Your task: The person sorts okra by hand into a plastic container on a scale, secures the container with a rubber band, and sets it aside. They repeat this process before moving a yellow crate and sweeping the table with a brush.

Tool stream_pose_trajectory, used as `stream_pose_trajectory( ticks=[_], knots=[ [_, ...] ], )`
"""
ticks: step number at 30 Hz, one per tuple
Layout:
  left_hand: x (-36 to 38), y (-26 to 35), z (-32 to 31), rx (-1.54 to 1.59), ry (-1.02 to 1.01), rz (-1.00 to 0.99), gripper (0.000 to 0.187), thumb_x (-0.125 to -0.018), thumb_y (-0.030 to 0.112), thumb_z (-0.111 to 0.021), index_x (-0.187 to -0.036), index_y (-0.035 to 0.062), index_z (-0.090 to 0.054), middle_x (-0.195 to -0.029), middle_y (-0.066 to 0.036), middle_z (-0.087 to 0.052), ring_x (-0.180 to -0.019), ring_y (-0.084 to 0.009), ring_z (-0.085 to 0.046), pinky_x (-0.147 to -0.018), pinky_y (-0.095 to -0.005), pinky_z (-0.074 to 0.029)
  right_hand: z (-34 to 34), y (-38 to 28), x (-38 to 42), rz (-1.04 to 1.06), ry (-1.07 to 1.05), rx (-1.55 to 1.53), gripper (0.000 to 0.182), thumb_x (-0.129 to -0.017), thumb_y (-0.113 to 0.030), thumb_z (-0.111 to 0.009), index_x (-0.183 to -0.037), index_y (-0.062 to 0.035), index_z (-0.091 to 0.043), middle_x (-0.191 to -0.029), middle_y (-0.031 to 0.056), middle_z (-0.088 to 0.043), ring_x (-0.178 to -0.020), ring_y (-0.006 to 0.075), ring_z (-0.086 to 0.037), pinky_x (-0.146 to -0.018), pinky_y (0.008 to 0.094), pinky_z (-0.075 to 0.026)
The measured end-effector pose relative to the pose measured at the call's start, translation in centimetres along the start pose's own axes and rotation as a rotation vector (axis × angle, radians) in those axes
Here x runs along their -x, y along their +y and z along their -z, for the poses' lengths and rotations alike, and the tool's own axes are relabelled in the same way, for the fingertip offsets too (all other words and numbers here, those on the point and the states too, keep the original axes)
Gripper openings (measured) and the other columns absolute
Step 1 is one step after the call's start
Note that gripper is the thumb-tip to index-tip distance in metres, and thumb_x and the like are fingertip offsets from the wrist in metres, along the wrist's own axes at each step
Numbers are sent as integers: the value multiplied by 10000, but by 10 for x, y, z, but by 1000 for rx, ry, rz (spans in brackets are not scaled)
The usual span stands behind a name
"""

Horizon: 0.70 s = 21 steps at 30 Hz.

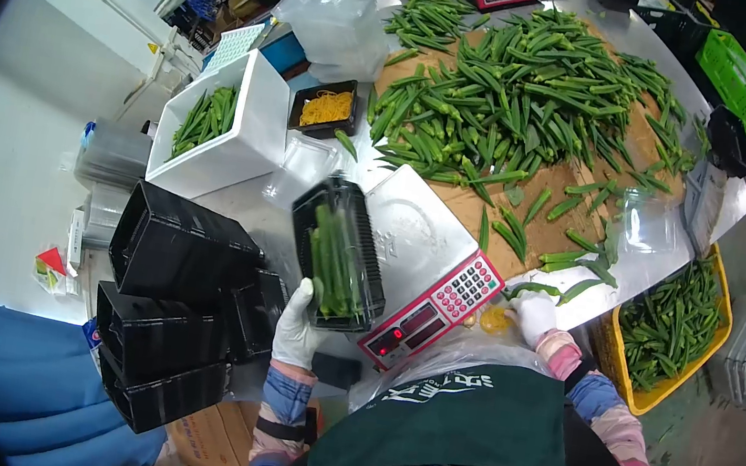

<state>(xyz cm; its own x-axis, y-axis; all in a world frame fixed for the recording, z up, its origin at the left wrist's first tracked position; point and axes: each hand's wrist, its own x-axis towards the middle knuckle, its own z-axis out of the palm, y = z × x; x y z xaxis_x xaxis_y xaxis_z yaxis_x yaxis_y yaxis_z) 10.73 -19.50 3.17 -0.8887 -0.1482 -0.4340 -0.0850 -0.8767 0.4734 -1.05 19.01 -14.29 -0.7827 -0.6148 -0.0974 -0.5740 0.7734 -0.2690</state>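
Note:
My left hand (299, 328), in a white glove, grips the near left edge of a black plastic tray (299, 222). Green okra pods (330, 260) lie lengthwise inside, and a clear cover seems to lie over them. The tray is tilted beside the scale (422, 226), whose red display panel faces me. At the table edge, right of the scale, is my right hand (534, 317), also gloved, with its fingers curled. Its fingertips are by a small clump of yellow rubber bands (495, 321); whether they hold one is too small to tell.
A large okra heap (538, 94) covers the back of the table. Left stand a white foam box (259, 124), a black tray of rubber bands (326, 108) and stacked black trays (183, 243). A yellow crate (647, 401) of okra stands right; clear containers (332, 24) are behind.

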Motion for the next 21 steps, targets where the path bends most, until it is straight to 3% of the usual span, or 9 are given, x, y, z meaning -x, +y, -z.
stream_pose_trajectory(
  ticks=[1, 4, 6, 9, 12, 15, 16, 18, 21],
  knots=[
    [1, -2, 0, -13, -19, -25, 311, -974, 258, -645, -1238, 96, -661, -1261, -99, -677, -1145, -306, -655, -1008, -576, -500, 2, 1, 0, -8, -11, -23, 154, -788, -286, -739, -828, -137, -741, -782, 111, -678, -777, 308, -669, -726, 448, -501],
    [8, -12, -4, 7, -25, -78, 380, -958, 307, -654, -1275, 97, -641, -1268, -115, -669, -1151, -317, -651, -1008, -584, -497, 11, 2, -2, -39, -6, -71, 189, -780, -314, -752, -791, -126, -730, -782, 82, -672, -768, 292, -650, -749, 453, -466],
    [7, -15, -13, -24, -71, -25, 546, -921, 270, -687, -1374, 6, -534, -1313, -180, -628, -1196, -342, -624, -1065, -545, -474, 15, 3, -3, -19, 23, 32, 146, -774, -284, -726, -776, -138, -730, -741, 78, -672, -737, 298, -659, -739, 456, -476],
    [5, -21, -7, -112, -79, 15, 624, -883, 212, -732, -1415, 7, -479, -1319, -158, -614, -1209, -326, -611, -1042, -520, -500, 33, 6, -10, -61, 41, 179, 95, -752, -236, -694, -768, -148, -726, -710, 85, -662, -695, 311, -654, -715, 472, -475],
    [5, -34, -22, -138, -101, 58, 692, -832, 200, -779, -1418, 0, -469, -1320, -150, -608, -1186, -320, -621, -1028, -496, -513, 80, -12, -25, -33, 158, 68, 99, -767, -242, -700, -768, -147, -726, -703, 83, -654, -704, 305, -649, -714, 462, -461],
    [1, -46, -45, -229, -140, 159, 815, -772, 203, -805, -1453, -17, -414, -1361, -157, -566, -1210, -298, -598, -1048, -438, -494, 140, -58, -46, 138, 296, -216, 123, -815, -263, -712, -813, -141, -729, -746, 69, -653, -764, 270, -648, -748, 404, -449],
    [-2, -52, -53, -229, -202, 185, 839, -768, 202, -802, -1466, -18, -392, -1372, -156, -555, -1217, -290, -591, -1052, -428, -490, 148, -74, -54, 201, 379, -335, 92, -819, -206, -709, -801, -118, -724, -740, 84, -641, -756, 287, -635, -718, 430, -461],
    [-7, -59, -66, -240, -287, 211, 841, -767, 176, -785, -1475, -23, -376, -1385, -150, -545, -1237, -277, -576, -1053, -405, -480, 147, -92, -71, 258, 388, -417, 116, -824, -121, -683, -925, -97, -735, -830, 132, -671, -810, 330, -645, -722, 436, -498],
    [-17, -68, -66, -236, -303, 209, 851, -728, 159, -764, -1480, 10, -396, -1392, -155, -552, -1242, -314, -581, -1069, -450, -479, 147, -111, -75, 39, 351, -1152, 252, -852, -38, -634, -1094, -55, -704, -897, 131, -711, -864, 293, -678, -741, 385, -533]
  ],
)
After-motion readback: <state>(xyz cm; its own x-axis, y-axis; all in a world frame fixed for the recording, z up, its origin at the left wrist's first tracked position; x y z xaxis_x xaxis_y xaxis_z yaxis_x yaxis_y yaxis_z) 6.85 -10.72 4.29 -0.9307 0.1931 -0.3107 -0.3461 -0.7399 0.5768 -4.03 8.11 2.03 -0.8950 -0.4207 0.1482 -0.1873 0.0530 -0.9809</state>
